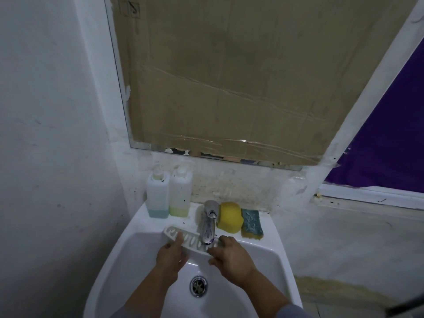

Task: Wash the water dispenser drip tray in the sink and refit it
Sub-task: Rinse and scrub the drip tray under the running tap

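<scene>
The drip tray (pixel 193 241) is a long, curved white plastic grille with oval slots. I hold it level over the white sink (pixel 270 253), right under the spout of the chrome tap (pixel 209 222). My left hand (pixel 171 254) grips its left part, thumb on top. My right hand (pixel 231 254) grips its right end, which the fingers hide. I cannot tell whether water is running. The chrome drain (pixel 198 286) lies below the hands.
Two soap bottles stand on the sink's back left ledge, one with blue liquid (pixel 157 196), one with yellow-green (pixel 180 193). A yellow sponge (pixel 230 217) and a blue-topped scouring sponge (pixel 252 223) lie right of the tap. A cardboard-covered mirror (pixel 229 76) hangs above.
</scene>
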